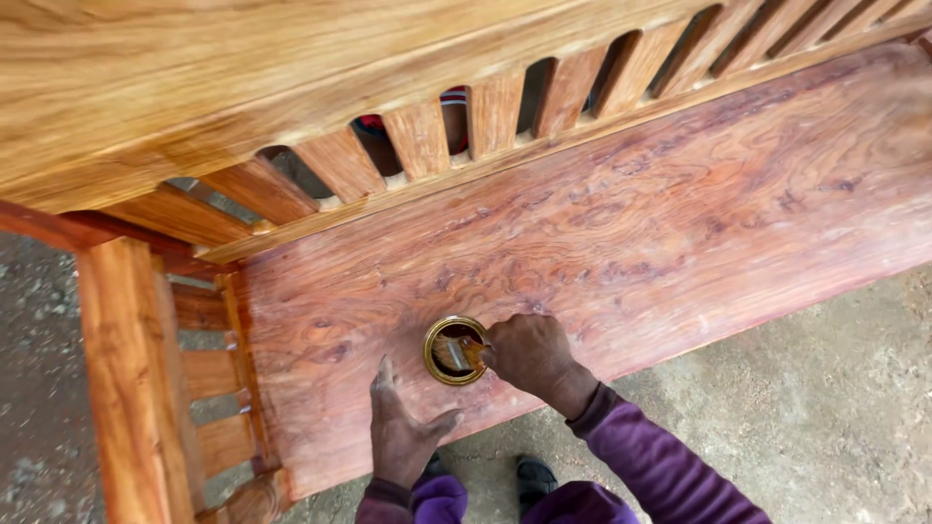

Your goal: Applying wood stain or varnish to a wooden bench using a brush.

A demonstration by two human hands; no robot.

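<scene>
The fingers of the right hand [529, 354] are curled tight around the handle of a paintbrush [456, 351], whose bristle end dips into a small round tin [454, 350] with a brass-coloured rim. The tin stands upright on the seat board, near its front edge and toward the left end of the seat. The left hand [401, 432] grips nothing: its fingers are extended and lie flat on the seat board [680, 223], thumb spread out to the side, just below and to the left of the tin and not touching it. Both forearms wear purple sleeves [660, 466]. The seat board is a broad reddish plank with strong swirling grain. Behind it rises the backrest [417, 136], a row of short slanted slats under a wide, lighter golden top rail. At the left stands the armrest frame [126, 369], with horizontal slats between its posts. A bare grey concrete floor [825, 408] runs along the front of the bench, and one dark shoe [534, 477] shows between the sleeves.
</scene>
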